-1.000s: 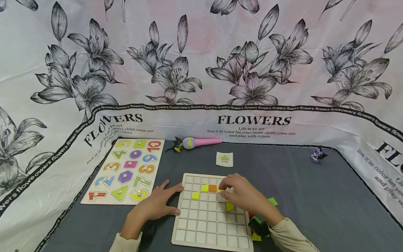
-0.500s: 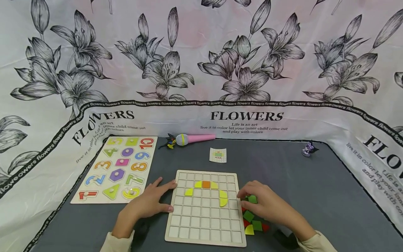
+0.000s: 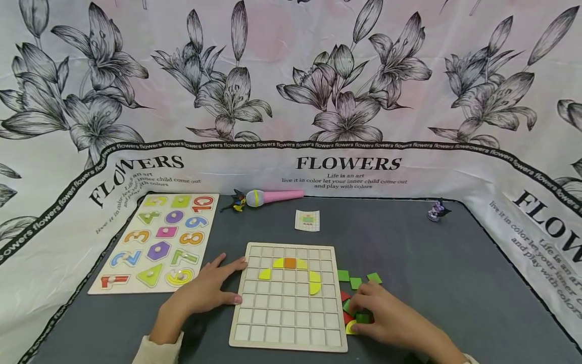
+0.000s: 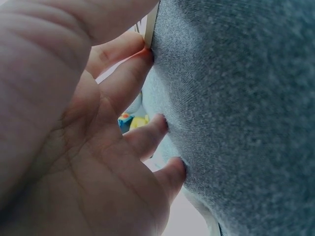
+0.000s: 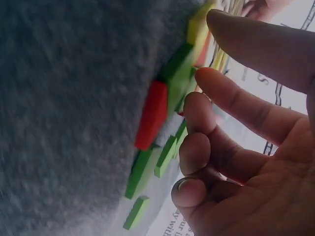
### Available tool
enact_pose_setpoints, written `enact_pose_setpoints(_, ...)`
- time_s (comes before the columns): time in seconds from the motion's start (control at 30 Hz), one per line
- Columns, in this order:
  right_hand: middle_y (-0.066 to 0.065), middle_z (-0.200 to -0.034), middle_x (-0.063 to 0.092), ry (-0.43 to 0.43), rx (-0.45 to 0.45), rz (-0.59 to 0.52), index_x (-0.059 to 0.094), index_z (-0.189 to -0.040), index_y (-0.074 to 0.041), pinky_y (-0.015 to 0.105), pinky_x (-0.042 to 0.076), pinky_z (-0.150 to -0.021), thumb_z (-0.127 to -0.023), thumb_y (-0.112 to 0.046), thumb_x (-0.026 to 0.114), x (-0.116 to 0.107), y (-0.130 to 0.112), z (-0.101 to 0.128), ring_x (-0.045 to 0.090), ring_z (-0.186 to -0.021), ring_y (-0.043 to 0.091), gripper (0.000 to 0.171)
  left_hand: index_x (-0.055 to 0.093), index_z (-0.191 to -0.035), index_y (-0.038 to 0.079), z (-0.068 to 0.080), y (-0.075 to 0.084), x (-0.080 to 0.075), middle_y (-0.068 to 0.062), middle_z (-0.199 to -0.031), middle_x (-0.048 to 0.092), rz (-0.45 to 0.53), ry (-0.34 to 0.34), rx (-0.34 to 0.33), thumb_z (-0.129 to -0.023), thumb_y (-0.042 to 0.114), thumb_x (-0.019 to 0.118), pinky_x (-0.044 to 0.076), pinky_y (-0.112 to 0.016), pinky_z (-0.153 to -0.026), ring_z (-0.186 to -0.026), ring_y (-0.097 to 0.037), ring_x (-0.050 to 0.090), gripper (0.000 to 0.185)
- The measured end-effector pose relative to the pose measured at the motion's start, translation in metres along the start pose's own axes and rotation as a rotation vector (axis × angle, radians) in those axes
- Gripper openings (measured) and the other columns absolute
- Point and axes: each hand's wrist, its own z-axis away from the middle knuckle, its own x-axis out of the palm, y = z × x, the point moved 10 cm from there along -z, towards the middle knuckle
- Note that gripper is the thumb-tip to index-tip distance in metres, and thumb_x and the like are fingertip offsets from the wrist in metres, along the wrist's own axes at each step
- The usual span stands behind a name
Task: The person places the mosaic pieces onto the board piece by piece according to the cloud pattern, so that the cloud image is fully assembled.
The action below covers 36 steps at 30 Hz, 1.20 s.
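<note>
A wooden grid board [image 3: 273, 316] lies on the dark table in the head view, bearing several yellow quarter-round pieces [image 3: 315, 288] and one orange square [image 3: 289, 263] in its upper cells. My left hand [image 3: 198, 290] rests at the board's left edge, thumb and index fingertip against it, other fingers spread on the cloth in the left wrist view. Beside the board's right edge, my right hand [image 3: 386, 313] reaches over a loose pile. Its thumb tip is right at a yellow quarter-round piece [image 5: 197, 30], with the index finger apart from the thumb. Green pieces [image 5: 178, 73] and a red piece [image 5: 154, 115] lie under the fingers.
A number puzzle board [image 3: 150, 235] lies at the left. Behind the grid board are a small pattern card [image 3: 307, 221], a pink toy microphone [image 3: 277, 196] and a small black-and-yellow figurine [image 3: 238, 201]. A purple figurine [image 3: 436, 211] stands at back right. Flowered cloth [image 3: 354, 126] hangs behind.
My right hand has left the board's upper right cells, exposing a yellow piece there, and moved right and down to the loose pile. The left hand stays at the board's edge; the view shifts.
</note>
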Motion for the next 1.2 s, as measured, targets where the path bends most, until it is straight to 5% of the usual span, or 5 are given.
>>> enact_pose_setpoints(0.23,-0.020,-0.099,0.049,-0.047,0.016,0.114,0.067,-0.097,-0.031,0.032,0.051,-0.087,-0.090,-0.031,0.090,0.012,0.000,0.001,0.047,-0.099,0.007,0.024,0.050,-0.162,0.018,0.002,-0.003,0.003,-0.026,-0.168,0.035,0.014,-0.012,-0.016,-0.087,0.035,0.090,0.020,-0.082,-0.115,-0.156,-0.057,0.017,0.087)
enact_pose_setpoints(0.37,-0.019,-0.102,0.051,-0.042,-0.002,0.131,0.067,-0.096,-0.031,0.025,0.044,-0.078,-0.090,-0.028,0.089,0.012,-0.002,0.004,0.044,-0.095,0.007,0.024,0.051,-0.162,0.018,0.001,0.000,0.003,-0.021,-0.168,0.038,0.012,-0.013,-0.005,-0.087,0.035,0.090,0.017,-0.081,-0.117,-0.158,-0.054,0.017,0.086)
enact_pose_setpoints(0.93,-0.017,-0.105,0.050,0.031,-0.198,0.193,0.067,-0.102,-0.027,0.024,0.042,-0.076,-0.096,-0.024,0.084,0.014,-0.019,0.012,0.041,-0.098,0.005,0.018,0.052,-0.161,0.019,0.001,-0.001,0.001,-0.018,-0.167,0.041,0.016,0.001,-0.023,-0.086,0.033,0.091,0.015,-0.080,-0.118,-0.158,-0.053,0.017,0.085)
enact_pose_setpoints(1.2,-0.021,-0.095,0.048,-0.048,-0.064,0.039,0.058,-0.099,-0.028,0.023,0.043,-0.073,-0.098,-0.016,0.081,0.020,-0.011,0.011,0.045,-0.089,0.000,0.026,0.053,-0.161,0.021,0.000,0.002,0.002,-0.016,-0.168,0.041,0.012,-0.002,-0.022,-0.086,0.035,0.091,0.015,-0.080,-0.118,-0.158,-0.052,0.017,0.085)
